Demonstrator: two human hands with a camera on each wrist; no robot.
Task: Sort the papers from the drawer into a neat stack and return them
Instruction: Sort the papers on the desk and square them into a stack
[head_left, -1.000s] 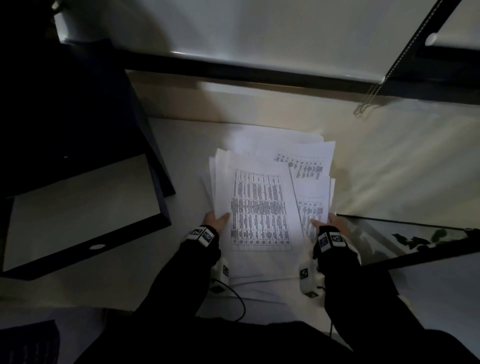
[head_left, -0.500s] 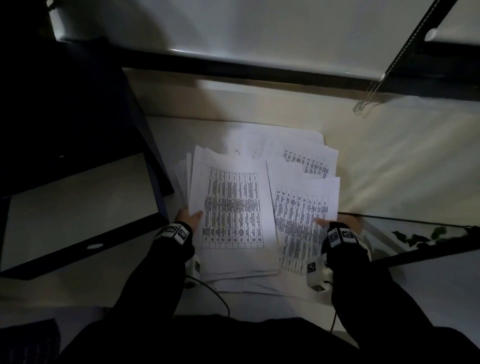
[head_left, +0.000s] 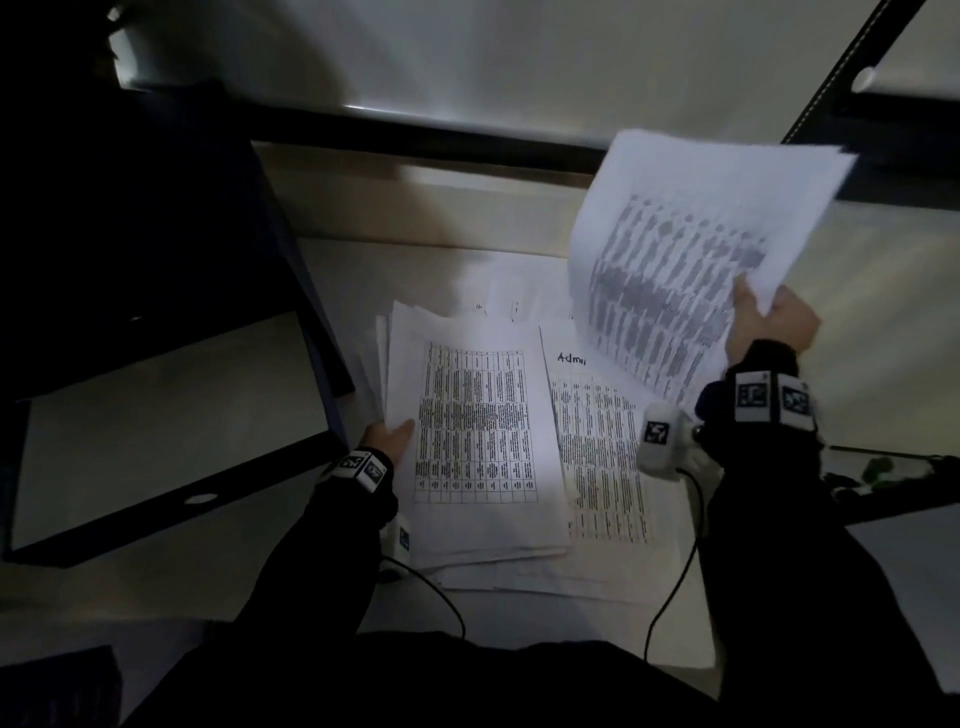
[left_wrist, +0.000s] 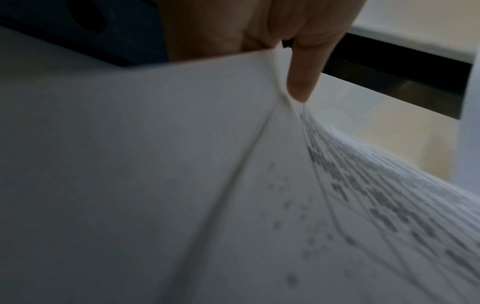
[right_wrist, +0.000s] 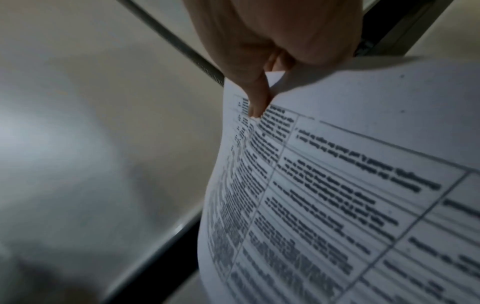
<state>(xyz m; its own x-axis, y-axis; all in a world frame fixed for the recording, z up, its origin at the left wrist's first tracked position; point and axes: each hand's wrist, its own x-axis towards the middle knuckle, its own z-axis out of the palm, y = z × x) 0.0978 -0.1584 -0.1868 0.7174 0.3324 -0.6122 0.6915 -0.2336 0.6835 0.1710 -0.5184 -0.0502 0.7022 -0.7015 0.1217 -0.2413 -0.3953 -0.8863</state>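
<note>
Printed sheets with tables lie spread on the white surface. My left hand (head_left: 390, 435) grips the left edge of a small stack of papers (head_left: 475, 431), thumb on top; the left wrist view shows that thumb (left_wrist: 301, 82) pressing the stack's edge (left_wrist: 182, 185). My right hand (head_left: 769, 325) pinches one printed sheet (head_left: 691, 260) by its lower right edge and holds it raised and tilted above the pile. The right wrist view shows the thumb (right_wrist: 257, 96) on that sheet (right_wrist: 350, 185). More loose sheets (head_left: 602, 457) lie flat under and beside the stack.
A dark open drawer (head_left: 171, 415) with a pale bare bottom stands at the left, under a dark cabinet (head_left: 130, 208). A black window frame (head_left: 467, 135) and a blind cord (head_left: 831, 78) run along the back. A glass-edged surface with a plant (head_left: 883, 467) sits at the right.
My right hand has lifted one sheet up and to the right off the pile. My left hand has shifted the stack slightly left and still holds it.
</note>
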